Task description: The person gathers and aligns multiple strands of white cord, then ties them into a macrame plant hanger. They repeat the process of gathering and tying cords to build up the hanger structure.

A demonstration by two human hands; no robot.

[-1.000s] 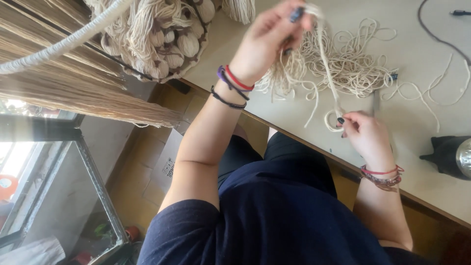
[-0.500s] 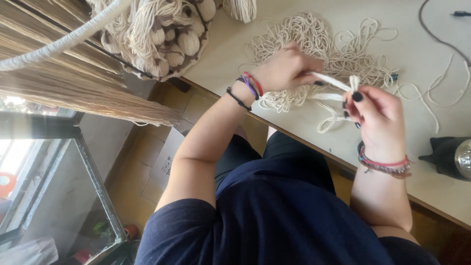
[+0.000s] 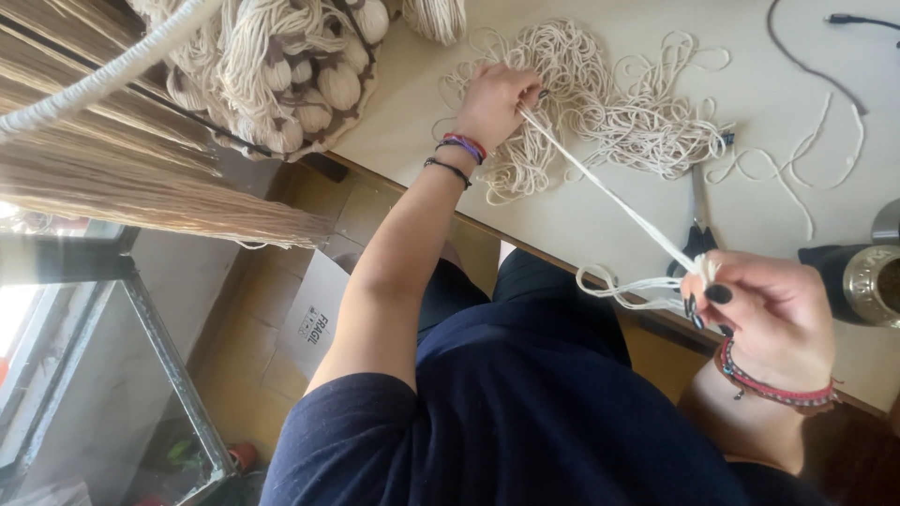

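Note:
A tangled pile of cream cotton cord (image 3: 600, 103) lies on the pale table (image 3: 581, 215). My left hand (image 3: 497, 94) rests on the pile's left side and pinches strands of the cord. From there, a few strands (image 3: 609, 192) run taut and diagonal down to my right hand (image 3: 773, 314). My right hand is closed on the cord's end near the table's front edge, with small loops (image 3: 619, 286) hanging from its fingers. Both wrists wear bracelets.
Scissors (image 3: 697, 230) lie on the table just beyond my right hand. A black object and a metal cup (image 3: 877, 281) stand at the right edge, and a black cable (image 3: 806, 52) runs at the back. A knotted cord piece with wound balls (image 3: 300, 75) hangs off the table's left end. A cardboard box (image 3: 314, 314) sits on the floor.
My left hand came down from its raised position onto the pile. My hands met, then my right hand pulled back toward me, stretching the cord taut between them.

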